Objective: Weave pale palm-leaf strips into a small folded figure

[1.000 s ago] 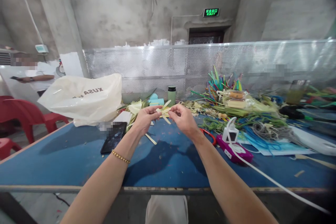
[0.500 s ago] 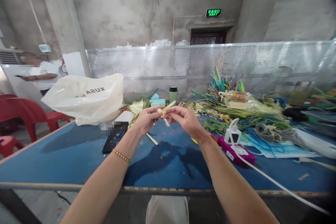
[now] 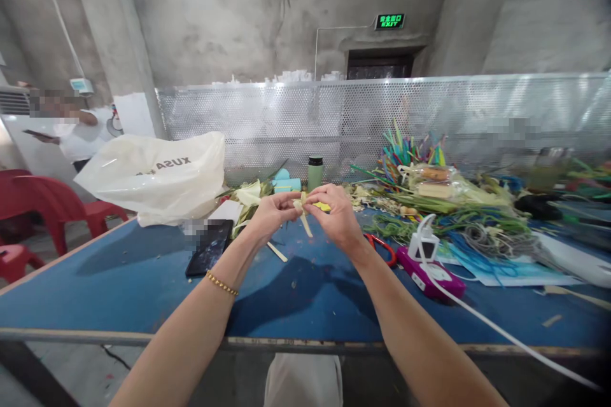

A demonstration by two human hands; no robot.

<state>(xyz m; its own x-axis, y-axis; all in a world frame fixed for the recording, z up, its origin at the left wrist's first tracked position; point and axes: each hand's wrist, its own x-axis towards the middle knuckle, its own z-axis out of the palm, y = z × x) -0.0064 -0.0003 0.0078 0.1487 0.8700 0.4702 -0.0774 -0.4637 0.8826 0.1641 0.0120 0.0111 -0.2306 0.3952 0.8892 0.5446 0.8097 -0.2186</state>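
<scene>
Both hands meet above the middle of the blue table, pinching a pale yellow-green leaf strip (image 3: 306, 225) that looks folded. My left hand (image 3: 272, 215) has its thumb and fingers closed on the strip's left side. From the right, my right hand (image 3: 337, 213) grips the same piece between thumb and fingertips. One end of the strip hangs down below the fingers; the fold itself is partly hidden by them. Another loose strip (image 3: 277, 252) lies on the table just below my left hand. Something yellow (image 3: 323, 206) shows behind my right fingers.
Left are a black phone-like device (image 3: 210, 248) and a large white plastic bag (image 3: 157, 178). A green bottle (image 3: 315, 173) stands behind the hands. Right are a red looped handle (image 3: 384, 250), a purple power strip (image 3: 432, 273) with a white cable, and heaped leaves and cords (image 3: 472, 232).
The strip has turned in my fingers: the end that pointed up right now stands nearly upright. My right hand has shifted slightly left and up, uncovering more of the red handle.
</scene>
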